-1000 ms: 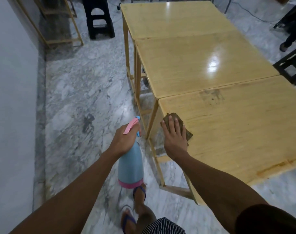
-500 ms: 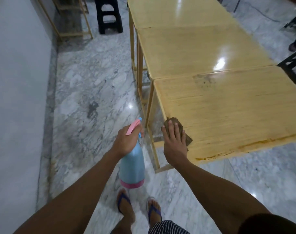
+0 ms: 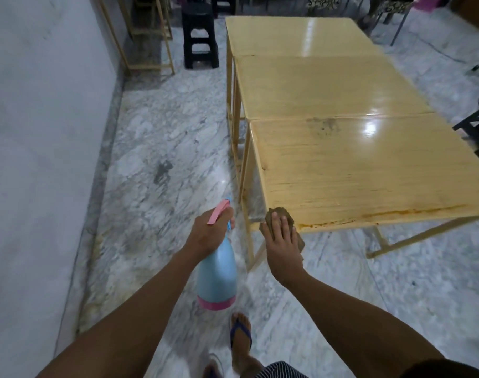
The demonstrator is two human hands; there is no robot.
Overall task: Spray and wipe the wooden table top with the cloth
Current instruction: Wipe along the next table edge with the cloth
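Nearest the camera: striped shorts (image 3: 276, 371) at the bottom edge, and a foot in a blue flip-flop (image 3: 240, 335) on the grey marble floor (image 3: 161, 148).

Left hand (image 3: 208, 234): grip closed round the neck of a light blue spray bottle (image 3: 217, 274), fingers curled at the pink trigger (image 3: 217, 212). Bottle hangs roughly upright, pink band at its base, over the floor just left of the surface's near-left leg. It does not touch the surface.

Right hand (image 3: 283, 242): fingers straight, lying flat on top of a brown cloth (image 3: 280, 215). Grip is flat and pressing, not curled round the cloth. Cloth sits at the near-left corner of the wooden surface (image 3: 369, 173), partly overhanging the near edge; part of it shows below the hand on the right side.

Surface, near section: pale yellow wood with visible grain. An orange-brown stain line (image 3: 383, 215) runs along the near edge, right of the cloth. A darker smudge (image 3: 323, 125) lies at the far edge of this section.

Beyond: two more matching wooden tops (image 3: 314, 85) butted end to end, glossy with light reflections. A black plastic stool (image 3: 200, 40) stands on the floor left of the farthest one. A wooden frame (image 3: 148, 36) leans near the grey wall (image 3: 36, 132) at left. Dark chair parts (image 3: 475, 126) show at the right edge.
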